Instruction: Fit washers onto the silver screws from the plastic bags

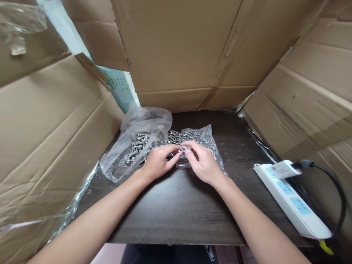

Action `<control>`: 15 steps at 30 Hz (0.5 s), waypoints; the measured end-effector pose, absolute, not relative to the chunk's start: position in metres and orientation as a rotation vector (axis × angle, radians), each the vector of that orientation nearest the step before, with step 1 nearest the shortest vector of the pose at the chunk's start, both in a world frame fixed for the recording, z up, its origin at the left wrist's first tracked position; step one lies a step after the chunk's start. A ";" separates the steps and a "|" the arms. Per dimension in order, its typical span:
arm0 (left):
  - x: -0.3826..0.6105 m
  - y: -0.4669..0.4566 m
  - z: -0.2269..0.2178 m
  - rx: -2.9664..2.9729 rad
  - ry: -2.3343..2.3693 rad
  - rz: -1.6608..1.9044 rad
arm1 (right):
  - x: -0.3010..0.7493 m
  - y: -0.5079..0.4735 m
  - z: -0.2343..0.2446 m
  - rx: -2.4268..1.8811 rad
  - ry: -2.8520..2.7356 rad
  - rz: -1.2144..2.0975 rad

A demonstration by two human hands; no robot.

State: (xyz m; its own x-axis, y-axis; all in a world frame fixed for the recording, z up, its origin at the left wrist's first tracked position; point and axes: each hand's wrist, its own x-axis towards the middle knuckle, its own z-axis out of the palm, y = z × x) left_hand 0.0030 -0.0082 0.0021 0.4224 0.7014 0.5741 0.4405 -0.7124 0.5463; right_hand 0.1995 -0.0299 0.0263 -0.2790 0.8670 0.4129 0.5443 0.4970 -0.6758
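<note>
A small silvery bolt (182, 151) is held between the fingertips of both hands, just above the heap of hardware. My left hand (159, 160) pinches its left end between thumb and forefinger. On the other end, the thumb and forefinger of my right hand (202, 161) are closed; whether a nut or washer sits there is too small to tell. Behind the hands, loose bolts (176, 136) lie across the plastic. Several washers and nuts (210, 143) are spread on a flat clear plastic bag (205, 132) at the right. More bolts (140, 143) fill an open clear bag (112, 167) at the left.
A dark wooden table (178, 209) carries everything. Cardboard walls (178, 47) stand at the back and both sides. To the right lies a white power strip (297, 205) with a plugged-in adapter (283, 169) and a black cable (342, 194).
</note>
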 end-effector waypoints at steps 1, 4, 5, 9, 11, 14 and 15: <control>0.003 -0.008 0.002 2.365 0.993 1.180 | 0.199 -0.030 0.026 -1.149 -1.959 0.516; 0.002 -0.007 0.001 2.356 1.014 1.153 | 0.199 -0.030 0.024 -1.109 -1.965 0.482; 0.002 -0.007 0.000 2.354 1.019 1.138 | 0.199 -0.030 0.023 -1.098 -1.968 0.472; 0.002 -0.007 0.000 2.342 1.027 1.108 | 0.199 -0.031 0.024 -1.073 -1.962 0.449; 0.002 -0.007 0.000 2.337 1.025 1.104 | 0.198 -0.031 0.025 -1.061 -1.957 0.435; 0.001 -0.008 -0.001 2.338 1.020 1.105 | 0.198 -0.032 0.027 -1.019 -1.949 0.436; 0.001 -0.008 -0.001 2.341 1.020 1.102 | 0.198 -0.032 0.028 -1.004 -1.944 0.446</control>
State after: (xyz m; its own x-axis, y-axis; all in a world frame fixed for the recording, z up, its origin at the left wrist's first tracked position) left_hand 0.0014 -0.0078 -0.0013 0.4357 0.7371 0.5166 0.4578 -0.6757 0.5779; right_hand 0.1977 -0.0324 0.0276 -0.2878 0.7898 0.5416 0.4748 0.6088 -0.6355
